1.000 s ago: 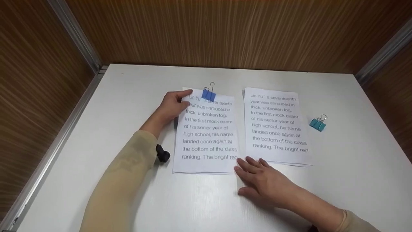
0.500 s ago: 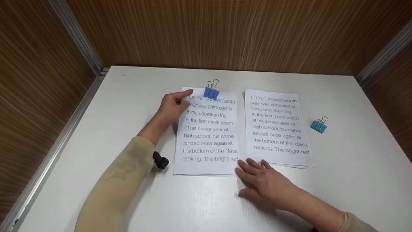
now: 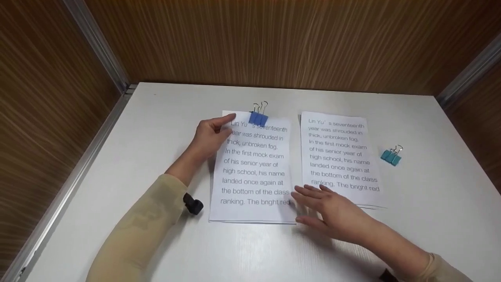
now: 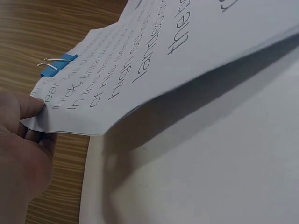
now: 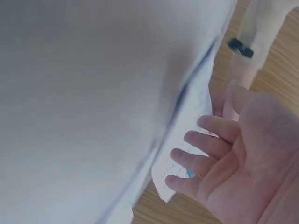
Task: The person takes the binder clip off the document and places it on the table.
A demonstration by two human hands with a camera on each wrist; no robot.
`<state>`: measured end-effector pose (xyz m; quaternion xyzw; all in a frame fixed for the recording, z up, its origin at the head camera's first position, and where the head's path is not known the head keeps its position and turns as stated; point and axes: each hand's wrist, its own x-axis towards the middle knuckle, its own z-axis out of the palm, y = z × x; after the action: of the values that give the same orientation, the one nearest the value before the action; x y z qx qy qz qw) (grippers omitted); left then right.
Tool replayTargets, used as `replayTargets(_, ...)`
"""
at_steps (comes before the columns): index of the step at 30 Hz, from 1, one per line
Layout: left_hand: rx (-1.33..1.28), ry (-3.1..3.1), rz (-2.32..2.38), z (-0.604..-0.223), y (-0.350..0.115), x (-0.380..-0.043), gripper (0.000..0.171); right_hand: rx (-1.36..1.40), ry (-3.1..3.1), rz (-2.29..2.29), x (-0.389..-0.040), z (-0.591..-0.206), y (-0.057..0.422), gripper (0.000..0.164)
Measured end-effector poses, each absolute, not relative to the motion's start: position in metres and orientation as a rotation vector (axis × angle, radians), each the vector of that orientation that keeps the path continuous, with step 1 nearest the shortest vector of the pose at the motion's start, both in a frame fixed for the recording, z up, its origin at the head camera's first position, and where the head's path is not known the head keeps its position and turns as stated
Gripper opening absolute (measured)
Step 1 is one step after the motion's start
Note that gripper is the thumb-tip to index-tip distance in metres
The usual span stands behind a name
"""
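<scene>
A stack of printed sheets has its far edge raised, and a blue binder clip grips that edge. My left hand pinches the stack's far left corner, thumb on top and fingers curled beneath, as the left wrist view shows. The clip sits just beyond the thumb there, its wire handles sticking out. My right hand hovers by the stack's near right corner, fingers spread and holding nothing. In the right wrist view the right palm faces the camera, with the sheets behind the fingertips.
A second stack of printed sheets lies to the right, its near left corner hidden behind the right hand. Beyond it a teal binder clip rests on the white table. Wood-grain panels close off the back and sides.
My right hand has lifted from near the stack's near right corner and shifted slightly right. The blue clip has swung upright from a lean. My left hand keeps its pinch.
</scene>
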<state>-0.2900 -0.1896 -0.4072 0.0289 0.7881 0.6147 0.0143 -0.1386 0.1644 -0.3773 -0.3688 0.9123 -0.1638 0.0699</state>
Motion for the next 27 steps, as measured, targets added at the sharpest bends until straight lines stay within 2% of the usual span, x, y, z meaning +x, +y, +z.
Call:
replayTargets(7,0.141,2.441,1.941,-0.406,-0.188,-0.282,0.046,-1.052,2.855,-0.839,-0.182,-0.355,0.158,0.049)
replayTargets(12,0.177,2.426,1.949,-0.404,-0.187,-0.274,0.046,-0.838,2.871,-1.122,-0.222,-0.345,0.153,0.044)
replayTargets(18,0.207,2.424,1.961,-0.400,-0.187,-0.268,0.045,-0.582,2.779,-1.373,-0.271,-0.334,0.148,0.045)
replayTargets(27,0.270,2.437,1.978,-0.392,-0.188,-0.267,0.043,-0.535,2.519,-1.617,-0.322,-0.325,0.138,0.043)
